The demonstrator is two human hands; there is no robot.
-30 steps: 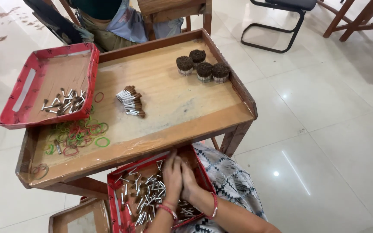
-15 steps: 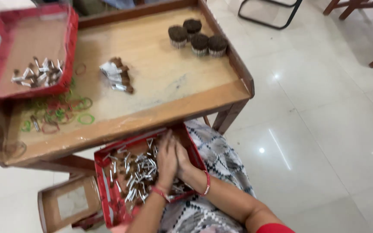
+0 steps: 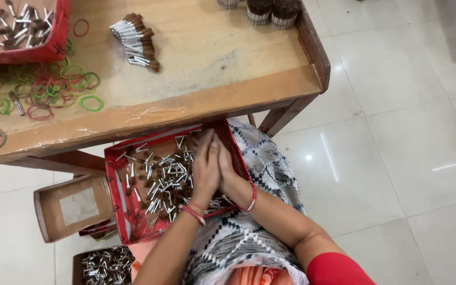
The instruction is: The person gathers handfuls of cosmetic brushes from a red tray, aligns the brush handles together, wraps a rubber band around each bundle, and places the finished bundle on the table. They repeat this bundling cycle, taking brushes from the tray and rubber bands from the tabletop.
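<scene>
Left hand (image 3: 205, 171) and right hand (image 3: 225, 168) pressed palm to palm over red tray (image 3: 116, 174) on lap, likely squaring up small silver-tipped sticks (image 3: 164, 177) (grip contents hidden; cannot tell). Bundled sticks (image 3: 135, 41) on worktop (image 3: 212, 100).
</scene>
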